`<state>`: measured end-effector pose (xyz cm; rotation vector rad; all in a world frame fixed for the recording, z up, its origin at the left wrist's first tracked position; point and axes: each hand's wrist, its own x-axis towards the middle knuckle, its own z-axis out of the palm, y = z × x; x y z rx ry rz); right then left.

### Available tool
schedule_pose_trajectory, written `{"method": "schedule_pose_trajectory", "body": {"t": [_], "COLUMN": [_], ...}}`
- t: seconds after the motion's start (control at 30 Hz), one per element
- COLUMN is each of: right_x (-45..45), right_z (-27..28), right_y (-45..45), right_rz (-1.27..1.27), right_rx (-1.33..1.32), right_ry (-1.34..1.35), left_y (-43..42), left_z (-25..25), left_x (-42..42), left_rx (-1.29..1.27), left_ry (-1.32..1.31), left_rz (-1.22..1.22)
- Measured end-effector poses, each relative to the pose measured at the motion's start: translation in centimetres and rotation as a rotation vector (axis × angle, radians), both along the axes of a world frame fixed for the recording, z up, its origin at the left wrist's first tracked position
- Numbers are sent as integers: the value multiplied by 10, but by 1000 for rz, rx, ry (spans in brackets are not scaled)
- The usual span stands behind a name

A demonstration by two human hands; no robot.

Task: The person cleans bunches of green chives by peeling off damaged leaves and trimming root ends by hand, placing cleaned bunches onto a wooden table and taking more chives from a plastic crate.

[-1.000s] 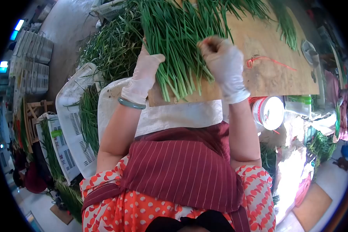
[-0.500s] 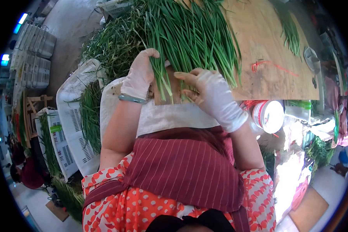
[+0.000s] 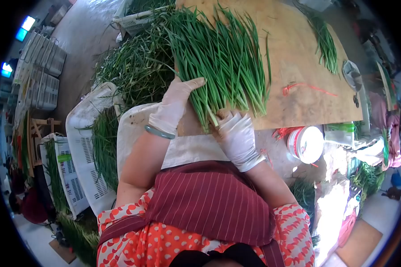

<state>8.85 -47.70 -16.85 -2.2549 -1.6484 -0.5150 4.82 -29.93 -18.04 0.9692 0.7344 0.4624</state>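
Observation:
A spread of garlic chives [image 3: 223, 58], long and green with pale stem ends towards me, lies on the wooden board [image 3: 294, 66]. My left hand [image 3: 178, 100], in a thin whitish glove with a green bangle at the wrist, is closed on the left-hand bunch, the thumb across the leaves. My right hand [image 3: 237, 135], gloved too, has its fingers curled in at the pale stem ends of that bunch, beside the board's near edge. Its fingertips are partly hidden, but a stem end shows at them.
A heap of loose, tangled greens [image 3: 138, 66] lies left of the board. White crates [image 3: 89, 142] with more greens stand at the left. A red tie [image 3: 307, 86], a small chive bunch [image 3: 327, 49] and a metal dish [image 3: 352, 73] lie on the right. Below the board is a white tub [image 3: 309, 144].
My right hand has moved left and towards me, and its spread fingers have curled in at the stem ends. My left hand's thumb now lies across the leaves. The view has shifted slightly.

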Motion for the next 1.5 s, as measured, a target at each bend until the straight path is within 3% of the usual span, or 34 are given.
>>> {"method": "schedule_pose_trajectory", "body": {"t": [0.23, 0.5, 0.57, 0.6, 0.7, 0.73, 0.8, 0.87, 0.9, 0.97, 1.0, 1.07, 1.13, 1.17, 1.23, 1.33, 1.4, 1.5], "right_x": [-2, 9, 13, 16, 39, 39, 63, 84, 101, 132, 145, 155, 139, 131, 102, 69, 60, 83], "right_z": [17, 36, 49, 57, 78, 83, 83, 86, 82, 70, 67, 40, 18, 13, 9, 7, 9, -28], "right_y": [-3, -25, -39, -43, -44, -28, 4, 36, 41, 38, 33, 22, 32, 41, 62, 79, 80, 74], "right_rz": [166, 295, 500, 554, 404, 120, 368, 406, 186, -212, -432, -653, -639, -565, -415, -232, -85, -53], "right_rx": [19, -184, -447, -444, -666, -778, 35, 455, 427, 344, 68, -124, -184, -196, -111, -79, 216, 330], "right_ry": [240, 441, 714, 731, 846, 699, 1132, 1023, 786, 327, 397, 475, 460, 610, 830, 971, 1277, 1399], "left_y": [1, 2, 6, 5, 4, 4, -5, -15, -15, -13, -12, -13, -13, -13, -13, -2, 7, 16], "left_z": [-11, -14, -17, -13, -5, -4, 0, 7, 4, -1, -1, -1, 2, 4, 9, 12, 5, -8], "left_x": [7, 5, 5, 4, 2, 2, 6, 4, 3, 2, 2, 5, 10, 13, 14, 11, 4, -5], "left_rx": [19, 38, 29, 55, 129, 139, 145, 194, 195, 484, 582, 524, 461, 430, 129, 153, 166, 87], "left_ry": [123, 43, 52, 45, 103, 70, 47, 51, 63, 272, 332, 352, 356, 357, 99, 71, 62, 38], "left_rz": [17, 4, 53, 16, -35, -50, -17, 75, 72, 71, 76, 79, 88, 93, 82, 89, 102, 158]}}
